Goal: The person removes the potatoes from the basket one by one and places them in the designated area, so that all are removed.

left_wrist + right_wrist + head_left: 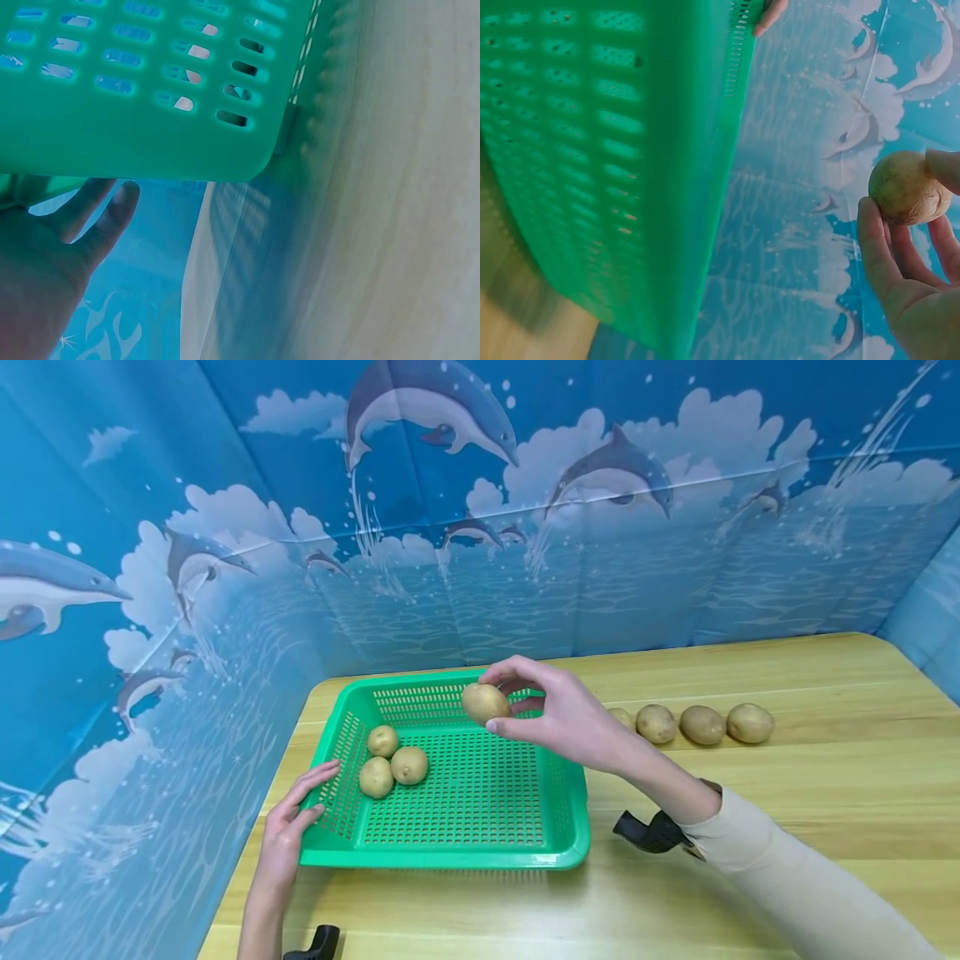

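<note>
My right hand (573, 718) holds a potato (486, 703) between thumb and fingertips, raised over the far right part of a green plastic basket (450, 858). The right wrist view shows the same potato (907, 187) pinched in the fingers, above the basket's rim. At the basket's left side, my left hand (288, 827) rests on the rim with its fingers extended. Those extended fingers (109, 221) also appear beside the basket's edge in the left wrist view. Inside the basket, three potatoes (409, 766) sit together toward the left.
A row of several potatoes (702, 725) lies on the wooden table (825, 802) right of the basket, its left end partly hidden by the right hand. Behind the table hangs a blue dolphin-print curtain (600, 577). Black wrist mounts (651, 832) jut out beside the forearms.
</note>
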Demonstrator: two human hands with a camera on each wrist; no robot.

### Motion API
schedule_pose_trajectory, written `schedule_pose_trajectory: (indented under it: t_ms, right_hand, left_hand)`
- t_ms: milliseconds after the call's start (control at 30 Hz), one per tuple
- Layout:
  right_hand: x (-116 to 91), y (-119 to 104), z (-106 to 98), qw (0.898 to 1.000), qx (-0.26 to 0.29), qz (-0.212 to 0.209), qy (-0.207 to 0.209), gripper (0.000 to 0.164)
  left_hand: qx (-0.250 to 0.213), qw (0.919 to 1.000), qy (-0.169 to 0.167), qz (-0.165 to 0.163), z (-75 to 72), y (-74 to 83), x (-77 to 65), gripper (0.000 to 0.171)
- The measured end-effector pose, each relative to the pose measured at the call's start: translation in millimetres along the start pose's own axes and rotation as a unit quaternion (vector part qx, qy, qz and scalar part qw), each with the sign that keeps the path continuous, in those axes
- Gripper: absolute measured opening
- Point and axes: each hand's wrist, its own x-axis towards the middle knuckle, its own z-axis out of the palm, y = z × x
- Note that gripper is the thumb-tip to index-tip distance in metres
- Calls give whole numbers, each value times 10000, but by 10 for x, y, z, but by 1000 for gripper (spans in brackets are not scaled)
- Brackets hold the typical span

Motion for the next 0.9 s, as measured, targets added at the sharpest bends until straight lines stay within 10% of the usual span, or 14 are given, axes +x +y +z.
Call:
schedule_pose_trajectory:
  t_ms: [900]
  right_hand:
    - [-531,289,-362,9952,331,869,305,44]
  left_hand:
    - [-94,9999,40,-106,4,1,-1,47]
